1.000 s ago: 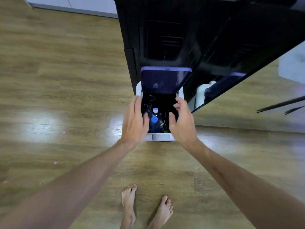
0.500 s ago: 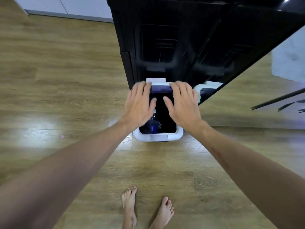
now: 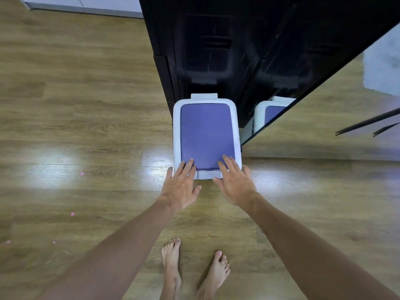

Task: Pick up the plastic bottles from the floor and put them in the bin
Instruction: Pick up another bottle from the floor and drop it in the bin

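A white bin (image 3: 176, 135) with a purple lid (image 3: 206, 135) stands on the wooden floor against a black glossy cabinet. The lid lies flat and closed, so the bottles inside are hidden. My left hand (image 3: 180, 186) has its straight fingers resting on the lid's front left corner. My right hand (image 3: 234, 182) lies the same way on the front right corner, fingers spread. Neither hand holds anything. No bottle shows on the floor.
The black cabinet (image 3: 216, 50) rises right behind the bin and mirrors it on its right side. My bare feet (image 3: 194, 271) stand just in front of the bin. Small pink specks (image 3: 72, 213) lie on the floor at the left. A grey rug (image 3: 383, 68) sits far right.
The lid was up with blue-capped bottles showing inside; both hands took its top edge and pushed it down. It now lies closed, and the hands have slid to its front edge.
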